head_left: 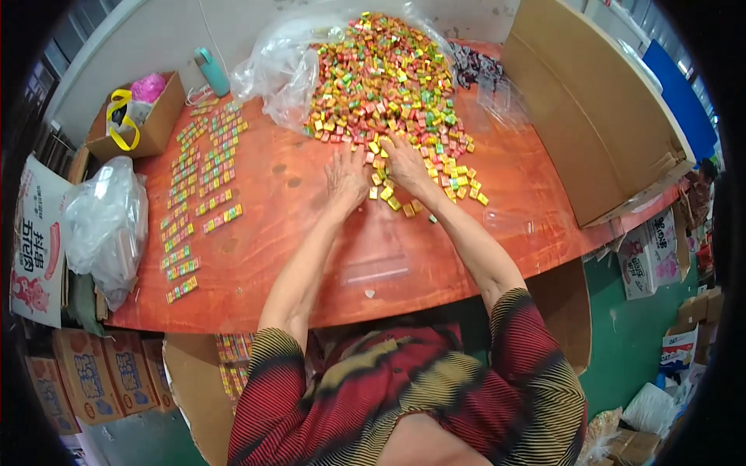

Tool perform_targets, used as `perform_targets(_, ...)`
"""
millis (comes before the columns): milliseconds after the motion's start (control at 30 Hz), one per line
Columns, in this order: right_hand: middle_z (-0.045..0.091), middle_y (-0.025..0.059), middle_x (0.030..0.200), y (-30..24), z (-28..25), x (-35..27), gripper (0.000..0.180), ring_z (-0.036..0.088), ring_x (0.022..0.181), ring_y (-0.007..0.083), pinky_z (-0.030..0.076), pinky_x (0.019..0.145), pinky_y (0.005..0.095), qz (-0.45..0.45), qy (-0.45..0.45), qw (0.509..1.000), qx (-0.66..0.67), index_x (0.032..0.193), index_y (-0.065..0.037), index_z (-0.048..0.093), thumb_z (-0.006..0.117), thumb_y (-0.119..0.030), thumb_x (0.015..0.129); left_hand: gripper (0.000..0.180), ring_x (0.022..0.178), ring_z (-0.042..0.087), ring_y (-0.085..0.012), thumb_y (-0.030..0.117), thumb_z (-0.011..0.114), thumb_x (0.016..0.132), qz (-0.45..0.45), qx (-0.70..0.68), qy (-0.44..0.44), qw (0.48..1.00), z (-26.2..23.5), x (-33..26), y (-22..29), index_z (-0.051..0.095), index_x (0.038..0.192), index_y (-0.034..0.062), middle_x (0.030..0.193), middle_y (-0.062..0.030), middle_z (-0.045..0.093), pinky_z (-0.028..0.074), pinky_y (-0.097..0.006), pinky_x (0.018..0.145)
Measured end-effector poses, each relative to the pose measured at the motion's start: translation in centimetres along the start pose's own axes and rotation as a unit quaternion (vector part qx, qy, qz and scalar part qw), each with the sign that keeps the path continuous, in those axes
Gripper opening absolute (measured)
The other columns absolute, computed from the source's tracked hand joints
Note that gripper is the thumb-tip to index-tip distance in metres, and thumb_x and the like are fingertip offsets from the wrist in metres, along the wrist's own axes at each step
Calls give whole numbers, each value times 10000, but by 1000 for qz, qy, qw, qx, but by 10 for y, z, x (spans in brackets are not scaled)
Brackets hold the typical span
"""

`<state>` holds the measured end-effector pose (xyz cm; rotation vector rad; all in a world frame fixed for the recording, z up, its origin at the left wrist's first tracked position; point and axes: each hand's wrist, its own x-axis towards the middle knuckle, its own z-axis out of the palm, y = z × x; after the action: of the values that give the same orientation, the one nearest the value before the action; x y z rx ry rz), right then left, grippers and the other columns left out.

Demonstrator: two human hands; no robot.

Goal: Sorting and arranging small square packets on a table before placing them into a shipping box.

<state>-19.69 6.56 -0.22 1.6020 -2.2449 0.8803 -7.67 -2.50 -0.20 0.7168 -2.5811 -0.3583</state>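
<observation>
Red-orange tabletop (264, 264) is carrying a multicoloured heap of small wrapped cubes (381, 85) toward its far side, left hand (347, 179) is resting loose-fingered at the near edge, right hand (409, 167) is touching cubes, can't tell if gripping, and cube rows (223, 217) are lining the left.
</observation>
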Motion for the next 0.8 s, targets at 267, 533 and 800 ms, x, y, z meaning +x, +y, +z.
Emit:
perform_targets(267,393,129,1291,1,40,33,515,358,1187,349,336,901,565,38,-131,988,-67,1267,-81,366,543,-239,809,520,1254,265,-397,329,483,849,-57,-9,-114,992,26,33,-38,359,1295,94,1365,-148,305,312,-594,918)
perform_targets(533,437,108,1255,-21,-8,-20,359,382,1185,321,291,956,486,-35,-194,980,-20,1180,-97,479,497,-219,843,462,1236,293,-418,254,492,851,24,-9,-135,990,-1,-41,-33,395,1272,92,1347,-201,322,236,-572,983)
perform_targets(800,527,119,1060,-46,-53,-102,318,470,967,300,369,795,420,-53,-78,994,-48,1092,-78,552,558,-132,778,468,1271,247,-403,135,509,830,28,-147,-61,987,-39,-122,11,393,1272,31,1357,-219,298,234,-454,1035)
